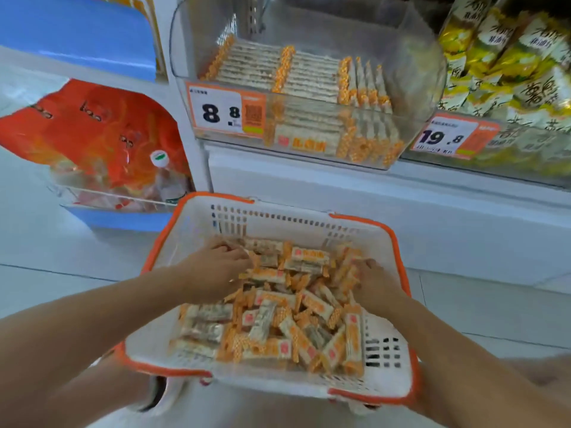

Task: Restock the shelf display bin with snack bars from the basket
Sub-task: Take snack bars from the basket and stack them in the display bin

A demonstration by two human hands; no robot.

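A white basket with an orange rim [173, 242] sits low in front of me, holding several loose snack bars [278, 316] in white and orange wrappers. My left hand [216, 261] lies on the pile at the basket's far left, fingers curled into the bars. At the pile's right edge, my right hand [370, 276] has its fingers bent among the bars; its grip is hidden. Above, a clear display bin [432, 88] on the shelf holds neat rows of the same bars [296, 75].
An 8.8 price tag [225, 111] fronts the bin. Yellow snack packs [509, 63] with a 19.8 tag fill the bin to the right. Orange bags [92, 128] sit in a tray at the left. A white shelf base [401, 217] stands behind the basket.
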